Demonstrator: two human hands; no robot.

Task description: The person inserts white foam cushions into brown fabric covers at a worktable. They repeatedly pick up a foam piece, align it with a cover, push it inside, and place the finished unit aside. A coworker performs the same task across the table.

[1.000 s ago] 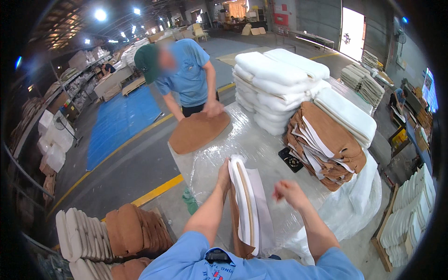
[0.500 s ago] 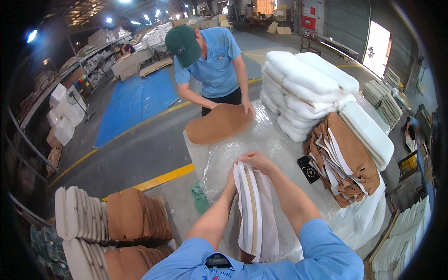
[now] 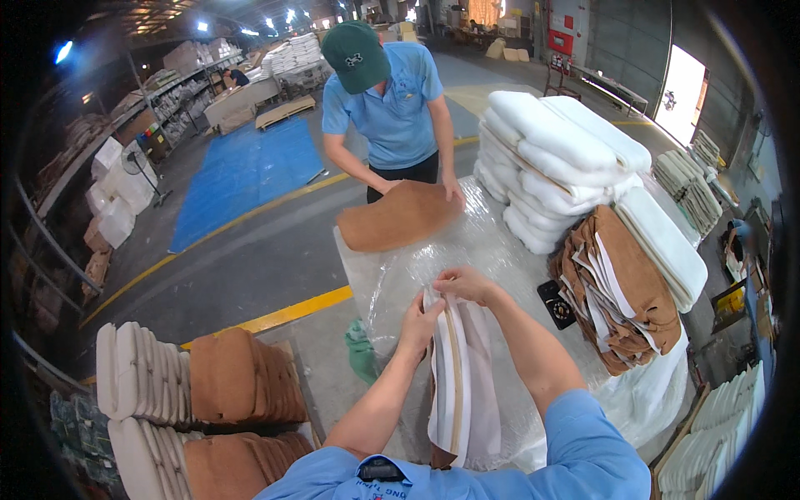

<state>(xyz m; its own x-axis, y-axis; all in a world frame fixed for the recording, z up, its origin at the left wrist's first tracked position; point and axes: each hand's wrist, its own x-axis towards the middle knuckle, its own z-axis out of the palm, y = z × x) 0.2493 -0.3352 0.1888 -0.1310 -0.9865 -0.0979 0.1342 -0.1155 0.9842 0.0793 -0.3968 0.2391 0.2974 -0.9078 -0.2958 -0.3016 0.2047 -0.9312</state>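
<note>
A cushion cover (image 3: 454, 383) lies lengthwise before me on the plastic-covered table, its white lining outward and a tan zipper strip running along it. Some brown fabric shows at its lower edge. Both hands are closed at its far end: my left hand (image 3: 418, 323) grips the left edge, while my right hand (image 3: 467, 285) pinches the tip just beyond it. What exactly sits between the fingertips is too small to make out. Across the table, a co-worker in a blue shirt and green cap has both hands on a brown cushion (image 3: 400, 218).
White padding (image 3: 554, 167) is piled at the table's far right. Nearer are a heap of brown covers (image 3: 621, 283) and a black phone-like object (image 3: 556, 304). Stacked brown cushions (image 3: 242, 379) and off-white ones stand at my lower left. Green cloth (image 3: 360, 350) lies by the table's left edge.
My left hand has shifted nearer along the cover's left edge and shows more of its fingers. My right hand stays at the far end. The co-worker is more upright, still holding the brown cushion.
</note>
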